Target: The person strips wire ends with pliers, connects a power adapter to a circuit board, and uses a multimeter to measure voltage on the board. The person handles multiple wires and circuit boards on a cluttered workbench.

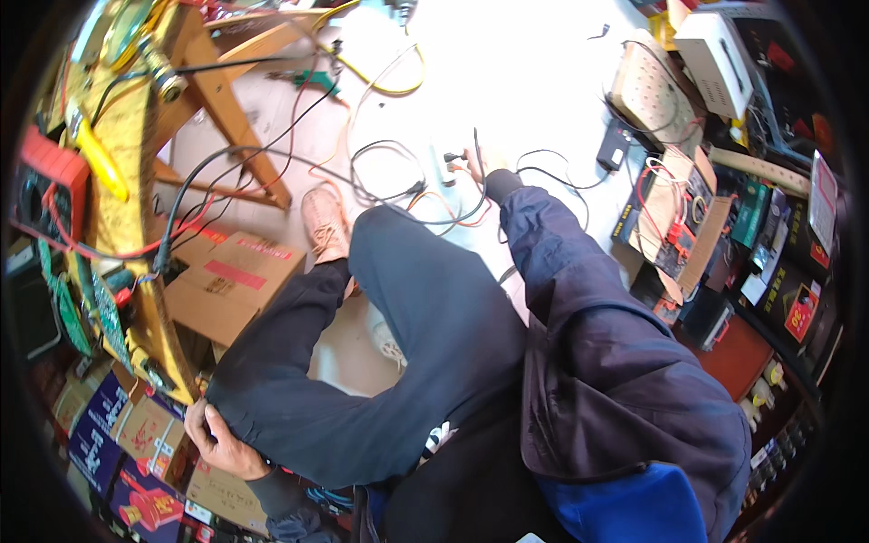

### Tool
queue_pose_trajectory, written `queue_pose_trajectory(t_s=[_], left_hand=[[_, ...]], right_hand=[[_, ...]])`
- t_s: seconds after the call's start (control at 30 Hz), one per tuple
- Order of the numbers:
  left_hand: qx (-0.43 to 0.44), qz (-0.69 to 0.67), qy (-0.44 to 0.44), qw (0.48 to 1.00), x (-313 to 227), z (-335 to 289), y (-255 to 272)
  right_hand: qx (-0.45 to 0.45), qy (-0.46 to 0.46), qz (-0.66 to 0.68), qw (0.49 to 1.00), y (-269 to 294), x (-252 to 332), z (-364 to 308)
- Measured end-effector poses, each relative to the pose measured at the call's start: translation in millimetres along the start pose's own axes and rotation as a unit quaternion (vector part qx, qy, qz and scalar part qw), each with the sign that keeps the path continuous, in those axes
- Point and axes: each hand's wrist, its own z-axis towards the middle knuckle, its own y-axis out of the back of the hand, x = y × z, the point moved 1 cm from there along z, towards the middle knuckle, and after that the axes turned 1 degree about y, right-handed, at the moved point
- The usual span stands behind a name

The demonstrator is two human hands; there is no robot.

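Hanging low over the floor (534,72), the right hand (491,161) is just beside a black plug (454,157); glare and angle hide the fingertips, so I cannot tell whether its grip is narrow, wide or holding that plug. The left hand (222,443) lies loosely curled over the bent left knee (237,398), with nothing visible in it. The work looks unfinished: cables lie in slack loops and no completed connection can be made out by the right hand, so settling the plug and those leads seems left. Bright open floor lies beyond the fingers. Leftward, a wooden trestle (226,127), a shoe (324,217), a cardboard box (217,281) and the surface's worn yellow edge (136,181) crowd in; a thick black cable (262,149) arcs across near the right wrist and could snag. Rightward, a black adapter (614,145) and an open carton (704,240) bound the gap.
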Motion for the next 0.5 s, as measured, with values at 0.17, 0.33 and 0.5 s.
queue_pose_trajectory(t_s=[0.17, 0.33, 0.5], left_hand=[[0.015, -0.005, -0.001, 1.000, 2.5, 3.6, 1.1], [0.011, 0.019, -0.005, 1.000, 2.2, 5.4, 1.6], [0.004, 0.008, -0.002, 1.000, -4.1, 4.2, -0.8]], right_hand=[[-0.050, -0.136, 0.122, 0.982, 27.3, -7.4, -15.7], [-0.052, -0.165, 0.216, 0.961, 24.8, -13.0, -21.1], [-0.069, -0.193, 0.351, 0.914, 6.4, -7.2, -27.2]])
